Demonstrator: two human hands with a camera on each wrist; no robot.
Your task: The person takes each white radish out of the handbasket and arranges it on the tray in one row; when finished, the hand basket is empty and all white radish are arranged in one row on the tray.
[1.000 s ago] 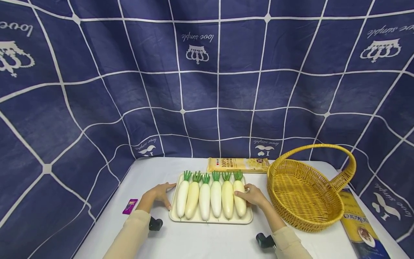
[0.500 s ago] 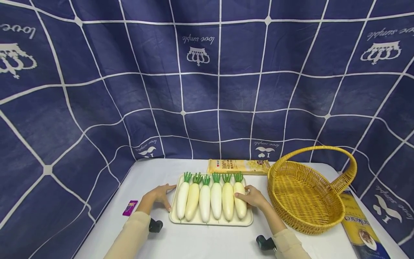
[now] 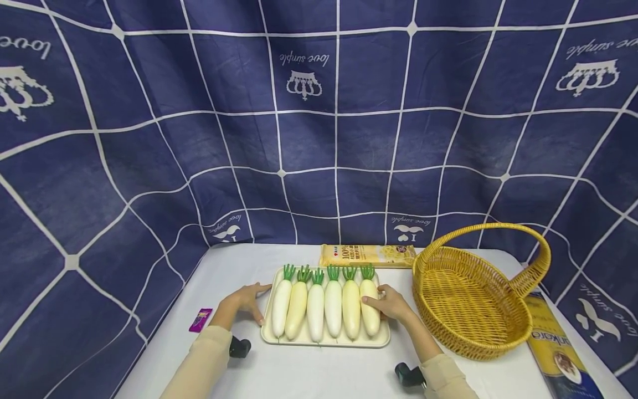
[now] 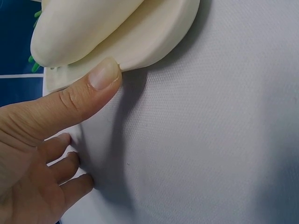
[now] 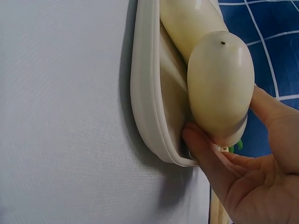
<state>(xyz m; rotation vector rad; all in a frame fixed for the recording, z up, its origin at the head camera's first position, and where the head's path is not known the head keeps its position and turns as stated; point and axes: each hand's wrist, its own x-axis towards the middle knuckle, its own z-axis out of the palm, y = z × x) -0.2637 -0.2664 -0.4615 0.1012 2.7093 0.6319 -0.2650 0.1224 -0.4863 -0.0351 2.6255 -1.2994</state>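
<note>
Several white radishes with green tops lie side by side on a cream tray (image 3: 329, 342) on the table. At the right end, my right hand (image 3: 394, 303) grips the last radish (image 3: 369, 313), thumb over its top and fingers at its outer side. In the right wrist view a finger (image 5: 201, 144) reaches inside the tray rim against that radish (image 5: 219, 84). On the opposite side, my left hand (image 3: 246, 299) spreads along the tray's left edge. Its thumb (image 4: 93, 86) touches the rim in the left wrist view; the other fingers rest lower, near the cloth.
A yellow wicker basket (image 3: 471, 346) with a tall handle stands right of the tray. Beside it lies a yellow and blue packet marked "ankara" (image 3: 558, 349). Behind the tray is a yellow food packet (image 3: 366, 255). A small purple packet (image 3: 201, 320) sits at left.
</note>
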